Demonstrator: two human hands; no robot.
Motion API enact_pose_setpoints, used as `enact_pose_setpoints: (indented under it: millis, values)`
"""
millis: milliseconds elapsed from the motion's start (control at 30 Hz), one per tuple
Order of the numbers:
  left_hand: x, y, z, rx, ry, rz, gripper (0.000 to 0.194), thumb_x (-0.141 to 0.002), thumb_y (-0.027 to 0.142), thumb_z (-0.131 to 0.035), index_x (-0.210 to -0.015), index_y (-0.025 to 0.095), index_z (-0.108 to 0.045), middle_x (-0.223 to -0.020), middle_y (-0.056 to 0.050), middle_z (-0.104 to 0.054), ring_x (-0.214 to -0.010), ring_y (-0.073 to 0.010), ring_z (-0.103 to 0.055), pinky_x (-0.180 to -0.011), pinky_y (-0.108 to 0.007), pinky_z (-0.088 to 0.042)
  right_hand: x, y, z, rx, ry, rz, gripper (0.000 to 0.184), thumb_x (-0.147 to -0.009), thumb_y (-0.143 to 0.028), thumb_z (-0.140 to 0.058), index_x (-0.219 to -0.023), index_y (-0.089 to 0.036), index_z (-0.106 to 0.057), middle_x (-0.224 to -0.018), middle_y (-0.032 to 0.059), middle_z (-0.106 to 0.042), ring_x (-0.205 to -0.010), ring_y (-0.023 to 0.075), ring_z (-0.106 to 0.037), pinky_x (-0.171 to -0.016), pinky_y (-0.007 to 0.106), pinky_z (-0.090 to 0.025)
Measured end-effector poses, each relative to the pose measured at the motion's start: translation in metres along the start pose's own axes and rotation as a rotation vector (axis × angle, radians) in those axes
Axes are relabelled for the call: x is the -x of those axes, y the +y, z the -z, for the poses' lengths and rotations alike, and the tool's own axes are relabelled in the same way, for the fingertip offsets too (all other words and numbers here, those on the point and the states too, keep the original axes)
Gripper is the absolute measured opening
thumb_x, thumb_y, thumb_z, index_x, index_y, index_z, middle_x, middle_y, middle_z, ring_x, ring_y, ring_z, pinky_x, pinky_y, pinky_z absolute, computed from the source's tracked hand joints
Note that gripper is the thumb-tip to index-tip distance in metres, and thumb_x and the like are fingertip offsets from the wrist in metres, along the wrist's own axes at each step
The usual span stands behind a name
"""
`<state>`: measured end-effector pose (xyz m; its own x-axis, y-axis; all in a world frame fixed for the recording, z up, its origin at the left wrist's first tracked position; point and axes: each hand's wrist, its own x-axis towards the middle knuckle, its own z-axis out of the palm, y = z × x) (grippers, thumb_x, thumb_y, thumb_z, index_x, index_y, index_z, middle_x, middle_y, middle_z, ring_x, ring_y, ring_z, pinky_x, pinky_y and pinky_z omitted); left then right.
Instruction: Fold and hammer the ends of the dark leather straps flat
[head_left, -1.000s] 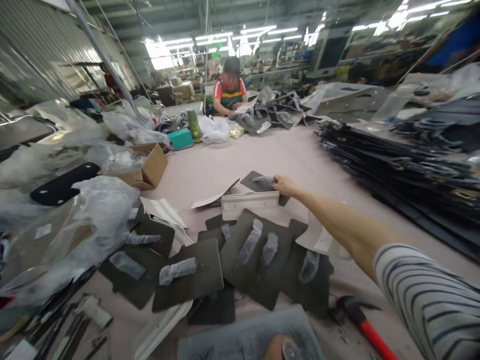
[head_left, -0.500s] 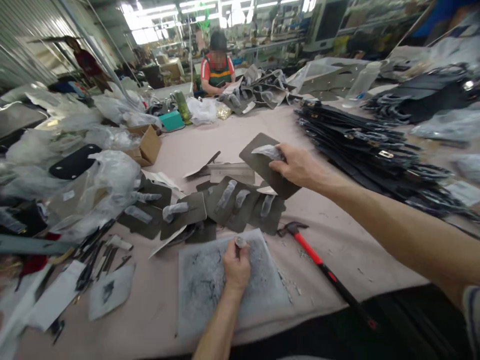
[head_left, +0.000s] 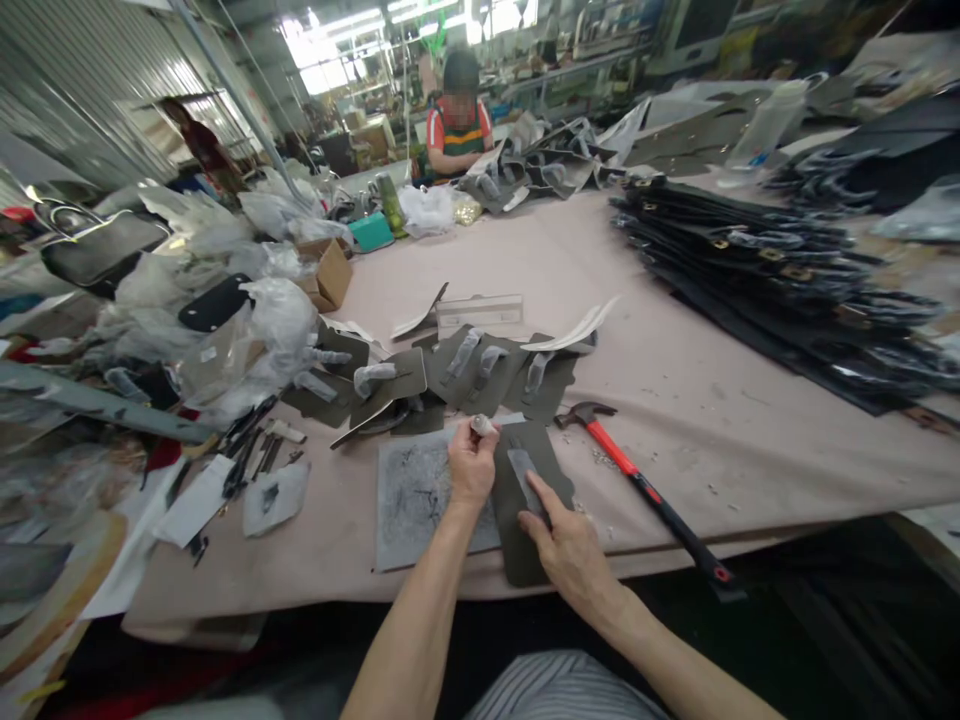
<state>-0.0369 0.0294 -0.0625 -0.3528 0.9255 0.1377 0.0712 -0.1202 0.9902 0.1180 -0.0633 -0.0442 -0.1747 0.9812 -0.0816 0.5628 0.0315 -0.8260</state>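
Note:
My left hand (head_left: 472, 466) is closed round a small metal tool whose round top sticks up above the fist, over a grey scuffed cutting pad (head_left: 420, 490). My right hand (head_left: 564, 538) lies on a dark olive leather piece (head_left: 525, 500) with a plastic-wrapped fitting, pressing it on the pad's right edge with fingers stretched. Just beyond lie several similar olive leather pieces (head_left: 480, 370) with wrapped fittings.
A red-handled hammer (head_left: 645, 495) lies right of my hands. Stacks of black pieces (head_left: 772, 270) fill the right side. Plastic bags (head_left: 247, 330), a cardboard box (head_left: 330, 275) and small tools (head_left: 247, 455) crowd the left. A person (head_left: 459, 115) sits at the far end.
My right hand picked a leather piece from the far pile, brought it back and laid it on the pad. The view dropped toward the near table edge.

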Motion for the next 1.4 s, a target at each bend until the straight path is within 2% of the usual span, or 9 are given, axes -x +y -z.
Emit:
enact_pose_setpoints:
  millis: [167, 367, 533, 733, 833, 1033, 1100, 1233, 1400]
  values:
    - [-0.009, -0.014, -0.016, 0.074, -0.173, 0.071, 0.024, -0.083, 0.037, -0.070, -0.095, 0.016, -0.066, -0.089, -0.007, -0.075, -0.082, -0.0185, -0.070, -0.081, -0.030, -0.055, -0.003, -0.003, 0.003, -0.027, 0.001, 0.009, 0.052, -0.092, -0.036, -0.048, -0.141, -0.019, -0.054, -0.110, 0.0126, -0.075, -0.093, 0.0285, -0.073, -0.085, 0.042, -0.056]
    - [-0.009, -0.024, -0.016, 0.019, -0.220, 0.066, 0.021, -0.086, 0.035, -0.068, -0.097, 0.017, -0.066, -0.093, -0.007, -0.075, -0.087, -0.0194, -0.071, -0.084, -0.032, -0.055, -0.010, 0.010, 0.032, -0.014, 0.045, 0.060, 0.046, -0.095, -0.049, -0.050, -0.131, -0.021, -0.059, -0.116, 0.0116, -0.067, -0.101, 0.0248, -0.066, -0.089, 0.040, -0.055]
    - [-0.009, -0.019, -0.019, -0.008, -0.223, 0.076, 0.018, -0.086, 0.032, -0.068, -0.097, 0.017, -0.067, -0.093, -0.007, -0.076, -0.087, -0.0197, -0.072, -0.083, -0.031, -0.055, -0.023, 0.059, 0.074, 0.404, 0.312, 0.035, 0.044, -0.095, -0.045, -0.048, -0.120, -0.012, -0.061, -0.118, 0.0198, -0.060, -0.114, 0.0340, -0.057, -0.101, 0.047, -0.047]
    - [-0.008, -0.012, -0.020, -0.148, -0.226, 0.030, 0.011, -0.088, 0.024, -0.064, -0.096, 0.018, -0.068, -0.093, -0.007, -0.077, -0.088, -0.0209, -0.071, -0.084, -0.032, -0.054, -0.027, 0.099, 0.105, 0.738, 0.145, -0.192, 0.036, -0.093, -0.038, -0.047, -0.117, -0.014, -0.061, -0.101, 0.0166, -0.062, -0.091, 0.0317, -0.061, -0.079, 0.043, -0.049]
    - [-0.007, -0.013, -0.020, -0.238, -0.236, -0.046, 0.010, -0.087, 0.018, -0.062, -0.095, 0.019, -0.068, -0.091, -0.005, -0.076, -0.086, -0.0203, -0.071, -0.081, -0.030, -0.053, -0.030, 0.094, 0.110, 0.490, 0.048, -0.345, 0.023, -0.087, -0.034, -0.054, -0.102, -0.018, -0.060, -0.090, 0.0109, -0.061, -0.080, 0.0255, -0.060, -0.069, 0.036, -0.047]
    - [-0.005, -0.017, -0.021, -0.349, -0.336, -0.220, 0.020, -0.087, 0.012, -0.058, -0.101, 0.021, -0.068, -0.087, -0.003, -0.076, -0.079, -0.0191, -0.071, -0.076, -0.029, -0.054, -0.030, 0.048, 0.113, -0.631, -0.235, -0.716, 0.019, -0.082, -0.040, -0.056, -0.088, -0.023, -0.048, -0.067, -0.0060, -0.045, -0.044, 0.0092, -0.035, -0.041, 0.023, -0.032]
    - [-0.005, -0.016, -0.020, -0.338, -0.348, -0.217, 0.020, -0.087, 0.012, -0.058, -0.101, 0.021, -0.068, -0.087, -0.003, -0.076, -0.080, -0.0191, -0.071, -0.076, -0.029, -0.054, -0.028, 0.029, 0.115, -0.552, -0.141, -0.623, 0.024, -0.087, -0.048, -0.051, -0.085, -0.024, -0.045, -0.062, -0.0072, -0.041, -0.041, 0.0096, -0.033, -0.039, 0.023, -0.028]
    - [-0.007, -0.015, -0.021, -0.329, -0.346, -0.197, 0.020, -0.086, 0.012, -0.058, -0.100, 0.021, -0.069, -0.088, -0.003, -0.076, -0.080, -0.0189, -0.071, -0.077, -0.029, -0.054, -0.029, 0.004, 0.122, 0.029, 0.102, -0.102, 0.037, -0.095, -0.057, -0.039, -0.078, -0.025, -0.044, -0.056, -0.0030, -0.046, -0.047, 0.0138, -0.043, -0.048, 0.027, -0.030]
    - [-0.007, -0.017, -0.020, -0.330, -0.336, -0.189, 0.017, -0.083, 0.012, -0.059, -0.094, 0.020, -0.069, -0.082, -0.003, -0.075, -0.076, -0.0193, -0.070, -0.073, -0.028, -0.054, -0.041, -0.020, 0.149, 0.594, -0.006, 0.221, 0.032, -0.098, -0.045, -0.040, -0.076, -0.023, -0.047, -0.054, -0.0014, -0.049, -0.042, 0.0121, -0.036, -0.050, 0.030, -0.016]
